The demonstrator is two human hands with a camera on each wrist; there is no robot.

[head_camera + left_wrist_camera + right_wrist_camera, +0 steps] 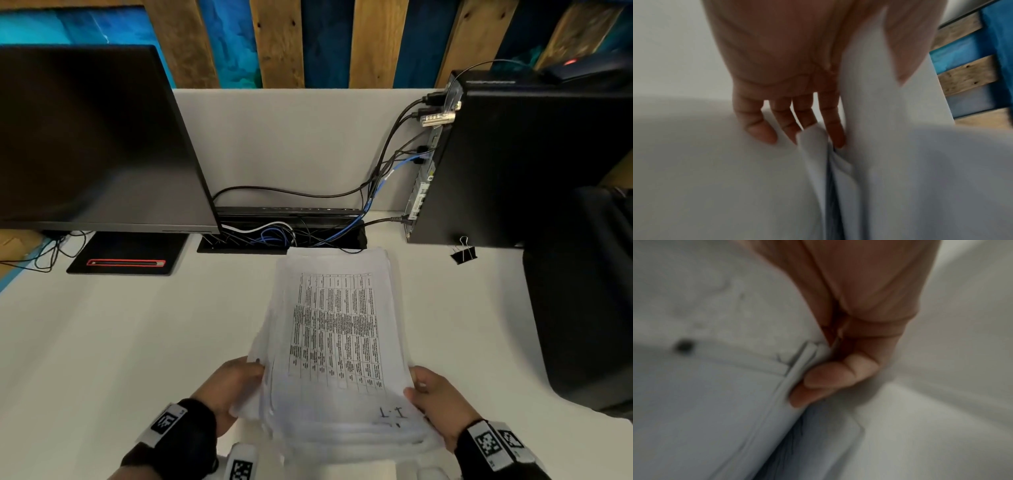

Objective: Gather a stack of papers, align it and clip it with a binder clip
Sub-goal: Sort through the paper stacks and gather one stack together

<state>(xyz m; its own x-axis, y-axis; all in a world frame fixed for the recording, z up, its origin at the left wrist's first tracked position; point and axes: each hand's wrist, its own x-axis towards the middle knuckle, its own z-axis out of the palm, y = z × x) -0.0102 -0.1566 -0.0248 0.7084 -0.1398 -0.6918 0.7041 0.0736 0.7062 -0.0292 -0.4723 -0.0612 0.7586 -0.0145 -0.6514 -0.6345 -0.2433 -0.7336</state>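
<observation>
Head view shows the left hand (236,383) and right hand (433,399) gripping the stack of papers (339,342) at lower centre, edges still uneven. The binder clip (463,252) waits unused on the worktop (137,342), right of centre.

White desk (137,342): PC tower (513,164) at back right, binder clip (463,253) at tower's base, monitor stand (126,253) far left of tower, cable tray (284,233) between them.
</observation>
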